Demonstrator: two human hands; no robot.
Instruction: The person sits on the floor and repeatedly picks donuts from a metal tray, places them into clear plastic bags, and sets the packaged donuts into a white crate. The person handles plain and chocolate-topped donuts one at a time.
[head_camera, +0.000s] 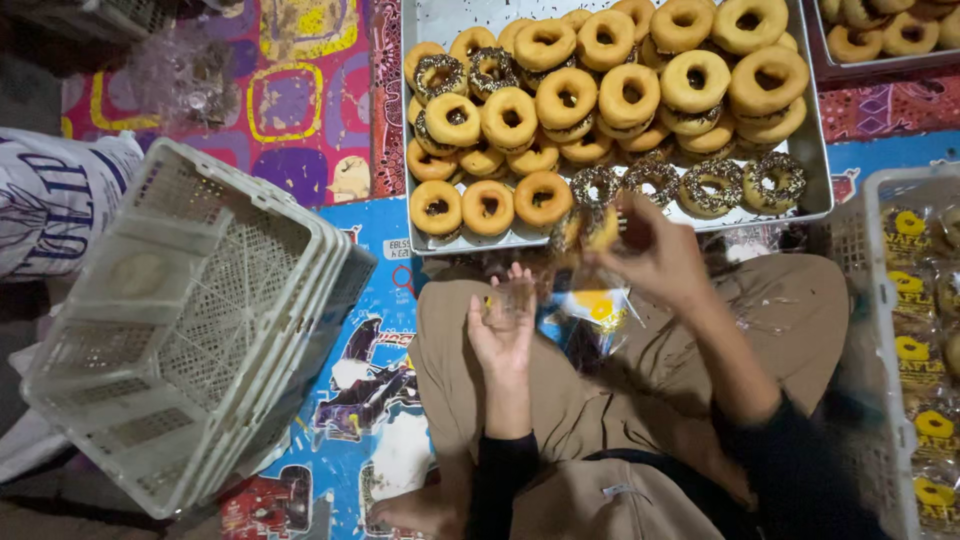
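Note:
I sit cross-legged on the floor. My right hand (655, 252) grips a sprinkle-topped doughnut (585, 228), blurred by motion, just below the front edge of a metal tray (818, 190). The tray is piled with several plain ring doughnuts (565, 97) and a front row of chocolate-sprinkle doughnuts (712, 187). My left hand (503, 325) is held palm up over my lap, holding a clear plastic bag (590, 305) with a yellow print at its mouth, right under the doughnut.
An upturned white plastic crate (190, 320) lies at my left. A white crate (868, 250) at the right holds several bagged doughnuts. A second tray of doughnuts (880, 30) sits top right. A printed sack (55, 200) lies far left on colourful mats.

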